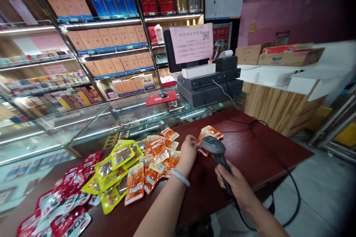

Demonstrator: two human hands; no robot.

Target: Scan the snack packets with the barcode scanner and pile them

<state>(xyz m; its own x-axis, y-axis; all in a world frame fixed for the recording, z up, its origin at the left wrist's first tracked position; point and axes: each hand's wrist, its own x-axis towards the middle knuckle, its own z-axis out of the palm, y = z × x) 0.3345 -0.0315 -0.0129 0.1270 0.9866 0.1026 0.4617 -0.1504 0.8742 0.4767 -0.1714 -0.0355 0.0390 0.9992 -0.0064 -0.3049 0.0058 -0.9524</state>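
Note:
My right hand grips the handle of a dark barcode scanner, whose head points down at an orange snack packet. My left hand, with a pale bracelet on the wrist, is closed on the edge of that packet, on the dark red tabletop. Another orange packet lies just beyond the scanner head. To the left, more orange packets are spread out, followed by yellow packets and red packets.
A black cable runs from the scanner over the table's right edge. Behind stands a glass display counter with a cash register and a monitor with a pink notice. Shelves of boxed goods fill the back wall. Cardboard boxes sit on a wooden counter at right.

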